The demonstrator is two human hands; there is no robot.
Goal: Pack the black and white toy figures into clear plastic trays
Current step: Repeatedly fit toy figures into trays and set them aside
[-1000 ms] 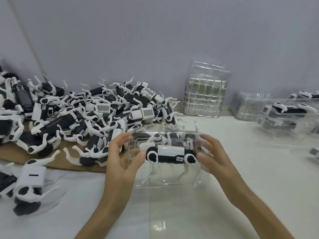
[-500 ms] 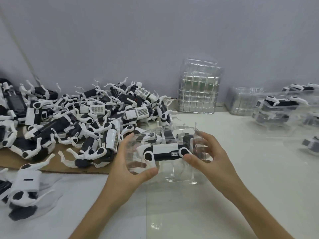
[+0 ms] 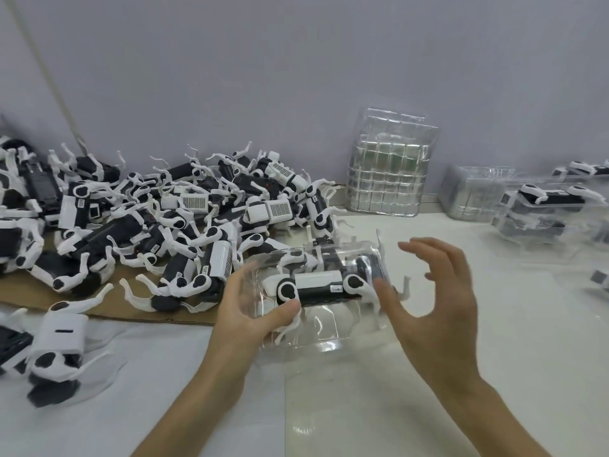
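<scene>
Plastic tray [image 3: 329, 328]: clear and thin-walled, held just above the worktop [image 3: 494, 341] in front of you, beside the near edge of the loose pile [image 3: 164, 225].
Toy figure [image 3: 318, 285]: lies lengthwise inside it, white body panel facing you, legs hanging down; glare hides whether every leg sits in its pocket.
Left grip [image 3: 244, 311]: wrapped round the left end, thumb on the front wall by the figure's black hip joint, fingers behind.
Right grip [image 3: 438, 291]: wide, fingers spread, holding nothing, just beside the right end; you cannot tell whether the thumb touches the wall.
Step in hand: most likely seating the figure fully before you set the pack aside.
Do it well: bring your right grip onto the right end to mirror the left, so the shell stays level.
Pressure: push on the solid body, not the slim white legs, which look easy to bend; squeeze the walls lightly, since they will probably buckle.
Check: look through the front for a leg caught outside its pocket.
Destination: packed trays [image 3: 543, 206] lie to your right.
</scene>
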